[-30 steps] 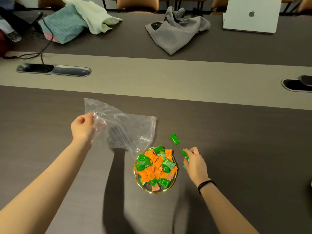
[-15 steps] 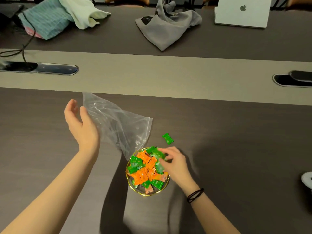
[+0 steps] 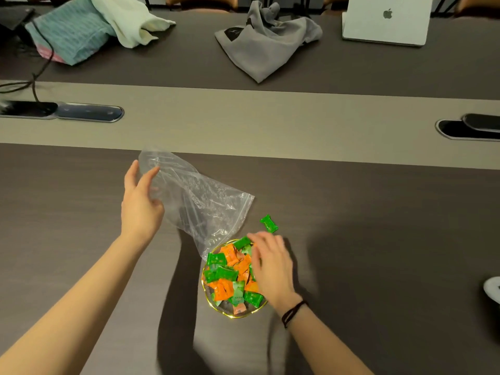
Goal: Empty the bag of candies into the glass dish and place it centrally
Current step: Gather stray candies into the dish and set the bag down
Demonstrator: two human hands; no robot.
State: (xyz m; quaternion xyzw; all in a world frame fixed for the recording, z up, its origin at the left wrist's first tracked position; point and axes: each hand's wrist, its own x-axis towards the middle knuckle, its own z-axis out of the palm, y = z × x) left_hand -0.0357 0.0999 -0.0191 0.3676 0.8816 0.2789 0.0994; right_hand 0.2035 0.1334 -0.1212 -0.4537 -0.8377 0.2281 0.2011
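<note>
Here the open left hand [image 3: 140,204] touches the clear crumpled plastic bag [image 3: 200,201]; the right hand [image 3: 270,266], fingers loosely spread, rests over orange and green wrapped candies [image 3: 230,274] in the gold-rimmed glass dish [image 3: 232,315], near the tabletop's near edge.

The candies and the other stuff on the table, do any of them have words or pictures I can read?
No words can be read anywhere.
Laptop: an apple-shaped logo on the lid, no letters.
Candies in the glass dish: the wrappers carry print, too small and blurred to read.
Stray green candy: blurred too.
Grey cloth bag: a dark patch with a faint mark, unreadable.

candies [image 3: 230,274] in dish [image 3: 216,307], bag [image 3: 200,204] behind
</note>
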